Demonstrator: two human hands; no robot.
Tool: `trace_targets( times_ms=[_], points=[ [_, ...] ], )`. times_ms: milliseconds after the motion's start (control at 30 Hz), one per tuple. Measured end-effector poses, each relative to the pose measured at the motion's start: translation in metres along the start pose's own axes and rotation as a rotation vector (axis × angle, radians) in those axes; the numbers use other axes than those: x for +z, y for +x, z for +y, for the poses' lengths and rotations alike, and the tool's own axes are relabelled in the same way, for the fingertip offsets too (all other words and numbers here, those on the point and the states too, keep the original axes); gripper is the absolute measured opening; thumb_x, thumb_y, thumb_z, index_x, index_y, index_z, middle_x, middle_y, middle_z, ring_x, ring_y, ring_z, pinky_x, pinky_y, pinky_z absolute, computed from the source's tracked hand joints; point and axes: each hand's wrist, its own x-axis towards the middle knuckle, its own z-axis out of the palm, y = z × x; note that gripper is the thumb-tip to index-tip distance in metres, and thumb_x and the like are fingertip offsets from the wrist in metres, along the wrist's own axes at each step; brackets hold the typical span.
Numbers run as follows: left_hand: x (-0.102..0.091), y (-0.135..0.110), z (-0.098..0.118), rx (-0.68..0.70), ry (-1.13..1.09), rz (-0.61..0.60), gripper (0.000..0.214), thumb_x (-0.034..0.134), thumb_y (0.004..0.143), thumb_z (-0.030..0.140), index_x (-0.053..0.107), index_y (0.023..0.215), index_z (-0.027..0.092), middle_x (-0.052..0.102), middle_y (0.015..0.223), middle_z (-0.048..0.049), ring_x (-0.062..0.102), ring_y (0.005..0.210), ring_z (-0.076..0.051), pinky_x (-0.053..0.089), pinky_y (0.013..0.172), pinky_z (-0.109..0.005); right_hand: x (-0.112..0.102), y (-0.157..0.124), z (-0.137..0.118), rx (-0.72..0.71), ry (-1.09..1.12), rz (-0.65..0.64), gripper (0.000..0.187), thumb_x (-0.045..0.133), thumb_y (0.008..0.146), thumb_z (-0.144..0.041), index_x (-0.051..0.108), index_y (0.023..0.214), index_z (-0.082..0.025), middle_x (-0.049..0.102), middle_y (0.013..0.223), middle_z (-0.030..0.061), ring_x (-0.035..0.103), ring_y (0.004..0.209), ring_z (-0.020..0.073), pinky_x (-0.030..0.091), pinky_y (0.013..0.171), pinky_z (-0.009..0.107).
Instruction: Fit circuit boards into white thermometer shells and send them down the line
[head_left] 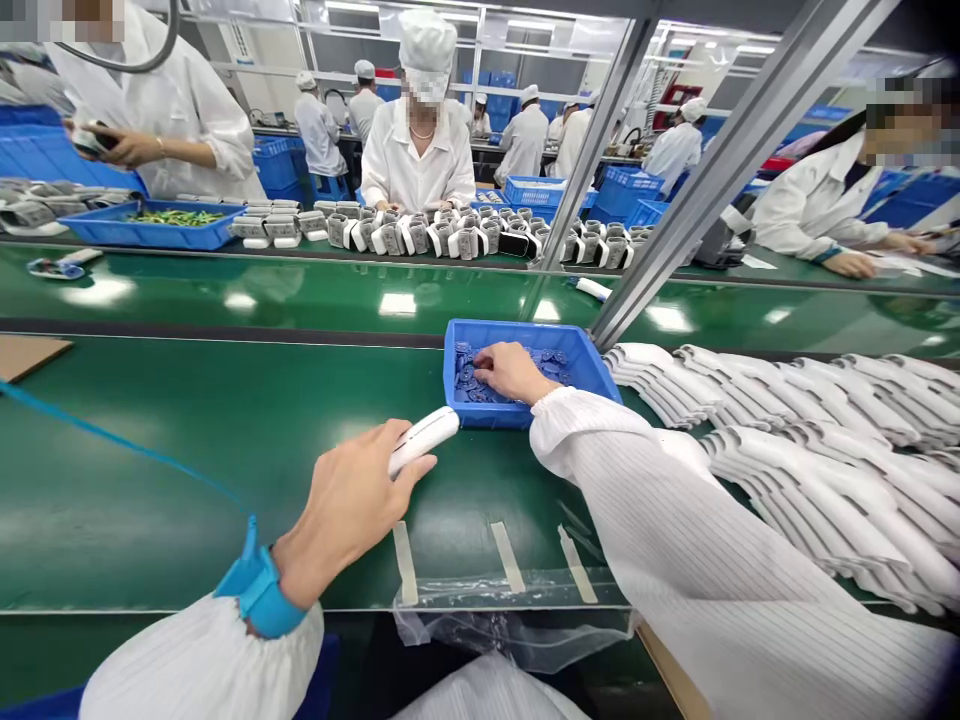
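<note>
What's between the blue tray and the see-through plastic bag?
In the head view, the green workbench runs between the blue tray and the see-through plastic bag, with three pale tape strips stuck on it.

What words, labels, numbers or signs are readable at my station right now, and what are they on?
None is readable: the dark marks on the white plastic part in the left hand and anything on the small blue parts in the blue tray are too small or blurred to read.
</note>
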Motion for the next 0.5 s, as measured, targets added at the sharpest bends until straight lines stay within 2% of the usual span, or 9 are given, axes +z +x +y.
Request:
trace_targets(
  times_ms=[67, 167, 300, 400, 500],
  points=[
    [-0.003, -0.002, -0.005, -0.098, -0.237, -0.037, 0.038, 0.053, 0.094, 0.055, 0.064, 0.114, 0.025, 0.07, 0.09, -0.0015, 0.062, 0.075, -0.023, 0.038, 0.062, -0.03, 0.002, 0.003, -0.003, 0.005, 0.022, -0.007, 0.027, 0.065, 0.095, -0.032, 0.066, 0.115, -0.015, 0.068, 0.116, 0.0072, 0.066, 0.107, 0.0206, 0.054, 0.095, 0.044],
    [0.0, -0.007, -0.008, -0.138, -0.531, -0.093, 0.044, 0.051, 0.092, 0.061, 0.066, 0.103, 0.022, 0.068, 0.086, -0.002, 0.06, 0.076, -0.021, 0.04, 0.066, -0.03, 0.005, 0.008, -0.009, 0.027, 0.058, -0.017, 0.025, 0.064, 0.095, -0.034, 0.066, 0.112, -0.015, 0.068, 0.113, 0.0066, 0.067, 0.101, 0.0192, 0.055, 0.091, 0.042],
    [0.005, -0.011, -0.007, -0.214, -0.754, -0.126, 0.048, 0.054, 0.09, 0.064, 0.066, 0.1, 0.019, 0.07, 0.093, -0.0057, 0.062, 0.083, -0.022, 0.043, 0.068, -0.029, 0.0, 0.005, -0.012, 0.058, 0.121, 0.031, 0.019, 0.065, 0.094, -0.032, 0.068, 0.101, -0.014, 0.071, 0.103, 0.0052, 0.068, 0.097, 0.0182, 0.055, 0.09, 0.04],
    [0.005, -0.012, -0.003, -0.246, -0.815, -0.114, 0.049, 0.051, 0.091, 0.063, 0.066, 0.097, 0.017, 0.07, 0.09, -0.007, 0.062, 0.078, -0.021, 0.043, 0.063, -0.029, -0.013, -0.016, -0.015, 0.065, 0.196, 0.136, 0.015, 0.058, 0.097, -0.023, 0.069, 0.098, -0.012, 0.075, 0.092, 0.0077, 0.071, 0.093, 0.0194, 0.053, 0.089, 0.035],
    [0.003, -0.011, 0.004, -0.196, -0.793, -0.072, 0.046, 0.051, 0.093, 0.06, 0.066, 0.097, 0.017, 0.07, 0.089, -0.0062, 0.062, 0.077, -0.02, 0.043, 0.064, -0.028, -0.023, -0.058, -0.025, 0.01, 0.281, 0.241, 0.022, 0.049, 0.1, -0.022, 0.068, 0.109, -0.016, 0.077, 0.091, 0.0059, 0.072, 0.088, 0.0174, 0.052, 0.084, 0.028]
  ],
)
